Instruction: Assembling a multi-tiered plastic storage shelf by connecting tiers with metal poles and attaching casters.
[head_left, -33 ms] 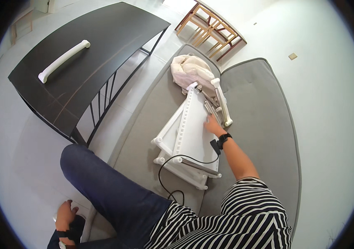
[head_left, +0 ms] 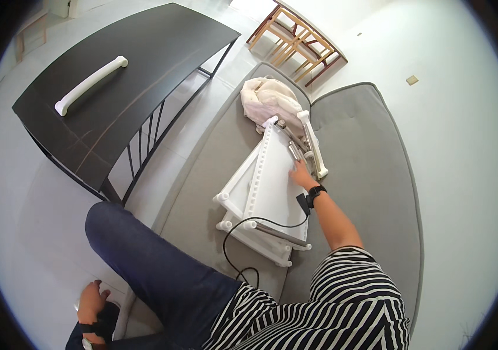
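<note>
My right hand (head_left: 301, 175) reaches over a stack of white racks, its fingers closed at the lower end of some short silver metal tubes (head_left: 294, 150). Part of the grip is hidden behind the hand itself. Under it lies the white flat panel (head_left: 278, 186) with a row of notches along its left edge. A curved white bar (head_left: 313, 143) with rounded ends rests just right of the tubes. At the lower left, my left hand (head_left: 92, 302) hangs low beside my leg, thumb and fingers apart, with nothing seen in it.
A grey sofa (head_left: 360, 175) carries the racks and a crumpled cream cloth bag (head_left: 269, 96). Another curved white bar (head_left: 91, 86) lies on the black table (head_left: 161, 44) at left. A black cable (head_left: 225, 251) runs from my right wrist. Wooden chairs (head_left: 287, 38) stand far back.
My right hand and the short tubes at its fingertips have shifted very slightly to the right. My left hand stays where it was.
</note>
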The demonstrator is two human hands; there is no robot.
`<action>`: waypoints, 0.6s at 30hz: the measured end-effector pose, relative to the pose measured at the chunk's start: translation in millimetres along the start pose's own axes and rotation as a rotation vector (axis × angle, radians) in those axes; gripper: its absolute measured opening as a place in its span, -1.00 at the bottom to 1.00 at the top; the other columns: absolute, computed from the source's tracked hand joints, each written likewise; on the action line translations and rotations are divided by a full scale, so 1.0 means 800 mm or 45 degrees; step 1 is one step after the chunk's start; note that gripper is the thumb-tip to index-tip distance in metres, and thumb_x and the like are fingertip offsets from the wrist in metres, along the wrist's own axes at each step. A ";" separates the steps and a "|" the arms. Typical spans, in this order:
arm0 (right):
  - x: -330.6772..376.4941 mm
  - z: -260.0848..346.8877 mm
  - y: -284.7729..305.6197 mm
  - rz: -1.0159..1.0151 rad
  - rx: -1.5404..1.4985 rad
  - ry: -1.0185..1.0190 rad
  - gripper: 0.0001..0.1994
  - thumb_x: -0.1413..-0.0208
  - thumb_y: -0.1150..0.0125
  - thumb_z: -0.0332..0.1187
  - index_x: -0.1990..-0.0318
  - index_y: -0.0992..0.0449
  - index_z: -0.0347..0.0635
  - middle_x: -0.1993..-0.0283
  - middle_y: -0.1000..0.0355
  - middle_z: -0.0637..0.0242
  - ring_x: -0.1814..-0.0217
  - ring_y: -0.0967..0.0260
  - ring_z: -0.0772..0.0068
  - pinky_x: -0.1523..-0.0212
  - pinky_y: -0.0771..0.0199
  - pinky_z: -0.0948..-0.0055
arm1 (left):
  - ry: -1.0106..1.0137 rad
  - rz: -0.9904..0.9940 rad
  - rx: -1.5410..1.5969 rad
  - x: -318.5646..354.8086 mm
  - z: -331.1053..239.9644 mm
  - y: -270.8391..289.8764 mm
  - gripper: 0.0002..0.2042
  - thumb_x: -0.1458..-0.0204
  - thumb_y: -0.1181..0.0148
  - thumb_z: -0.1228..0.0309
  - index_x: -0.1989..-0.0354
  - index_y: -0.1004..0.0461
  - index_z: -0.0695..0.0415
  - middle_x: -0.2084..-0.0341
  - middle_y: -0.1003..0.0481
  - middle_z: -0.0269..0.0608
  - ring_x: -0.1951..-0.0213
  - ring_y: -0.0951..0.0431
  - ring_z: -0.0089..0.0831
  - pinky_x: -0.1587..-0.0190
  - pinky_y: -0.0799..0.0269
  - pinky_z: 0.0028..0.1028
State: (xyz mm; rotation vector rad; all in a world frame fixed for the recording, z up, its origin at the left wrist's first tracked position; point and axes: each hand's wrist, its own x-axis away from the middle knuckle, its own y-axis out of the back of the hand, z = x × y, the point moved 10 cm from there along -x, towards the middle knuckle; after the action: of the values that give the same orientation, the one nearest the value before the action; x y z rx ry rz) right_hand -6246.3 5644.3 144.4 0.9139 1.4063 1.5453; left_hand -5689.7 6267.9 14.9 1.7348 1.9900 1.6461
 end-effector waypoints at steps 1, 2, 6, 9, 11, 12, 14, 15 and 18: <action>-0.004 0.004 0.003 0.005 -0.004 0.013 -0.46 0.07 -0.14 -0.29 -0.08 -0.25 -0.41 -0.21 0.00 -0.34 -0.23 -0.02 -0.27 -0.22 -0.08 0.13 | -0.008 -0.015 -0.002 0.004 0.001 0.003 -0.56 0.10 -0.21 0.29 0.05 -0.38 0.26 0.19 -0.45 0.12 0.08 -0.42 0.01 0.05 -0.33 -0.19; -0.005 -0.011 0.007 0.013 0.063 -0.155 -0.45 0.08 -0.16 -0.28 -0.07 -0.26 -0.42 -0.18 -0.03 -0.35 -0.22 -0.04 -0.24 -0.21 -0.10 0.14 | 0.001 -0.019 0.002 0.006 0.002 0.005 -0.56 0.10 -0.21 0.29 0.05 -0.38 0.26 0.19 -0.45 0.12 0.08 -0.42 0.01 0.05 -0.33 -0.19; 0.009 0.078 0.025 -0.148 0.129 -0.017 -0.42 0.08 -0.18 -0.17 -0.03 -0.28 -0.43 0.06 -0.32 -0.28 -0.08 -0.24 -0.12 -0.11 -0.24 0.15 | 0.024 -0.053 -0.015 0.019 0.002 0.018 -0.56 0.10 -0.20 0.28 0.05 -0.38 0.26 0.19 -0.45 0.11 0.09 -0.42 0.00 0.04 -0.33 -0.20; 0.050 0.169 0.013 0.267 -0.348 -0.399 -0.33 0.05 -0.14 0.02 -0.03 -0.27 -0.45 0.36 -0.47 -0.09 0.19 -0.44 0.02 0.13 -0.42 0.16 | 0.005 -0.048 -0.042 0.014 -0.003 0.020 -0.56 0.10 -0.20 0.27 0.05 -0.38 0.25 0.20 -0.45 0.09 0.09 -0.43 0.00 0.04 -0.33 -0.20; 0.087 0.252 0.025 0.406 -0.358 -0.472 -0.25 0.06 -0.12 0.07 -0.09 -0.20 -0.47 0.39 -0.48 -0.06 0.26 -0.48 0.12 0.22 -0.46 0.19 | -0.017 -0.054 -0.050 0.013 -0.005 0.019 -0.55 0.10 -0.20 0.26 0.04 -0.38 0.25 0.20 -0.45 0.09 0.09 -0.43 -0.01 0.04 -0.33 -0.20; 0.096 0.276 0.025 0.474 -0.289 -0.455 -0.21 0.08 -0.12 0.05 -0.13 -0.14 -0.49 0.37 -0.48 -0.07 0.26 -0.49 0.16 0.23 -0.47 0.21 | -0.036 -0.055 -0.060 0.012 -0.005 0.018 -0.55 0.10 -0.20 0.26 0.04 -0.38 0.25 0.21 -0.45 0.08 0.10 -0.43 -0.01 0.05 -0.33 -0.19; 0.087 0.271 0.008 0.425 -0.022 -0.365 -0.17 0.10 -0.13 0.03 -0.17 -0.07 -0.51 0.29 -0.46 -0.11 0.21 -0.48 0.17 0.21 -0.47 0.19 | -0.062 -0.069 -0.069 0.012 -0.013 0.022 -0.55 0.09 -0.20 0.25 0.04 -0.38 0.25 0.21 -0.46 0.08 0.11 -0.43 -0.01 0.05 -0.34 -0.19; 0.081 0.268 0.004 0.386 0.245 -0.274 -0.13 0.13 -0.14 0.00 -0.21 0.00 -0.52 0.20 -0.44 -0.14 0.16 -0.47 0.18 0.20 -0.47 0.18 | -0.091 -0.093 -0.072 0.014 -0.022 0.028 -0.54 0.09 -0.19 0.24 0.04 -0.38 0.25 0.22 -0.46 0.08 0.11 -0.43 -0.02 0.06 -0.34 -0.19; 0.079 0.284 0.009 0.358 0.435 -0.239 -0.09 0.16 -0.13 -0.08 -0.26 0.12 -0.50 -0.02 -0.28 -0.25 0.01 -0.39 0.04 0.08 -0.42 0.16 | -0.111 -0.139 -0.096 0.021 -0.031 0.041 -0.54 0.09 -0.19 0.22 0.05 -0.38 0.25 0.24 -0.46 0.07 0.13 -0.44 -0.02 0.07 -0.35 -0.19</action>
State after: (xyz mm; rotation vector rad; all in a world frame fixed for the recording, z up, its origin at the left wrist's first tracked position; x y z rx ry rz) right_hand -6063.5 5789.9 174.3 1.4777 1.4760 1.3934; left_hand -5688.4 6257.8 58.4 1.6128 1.9219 1.5625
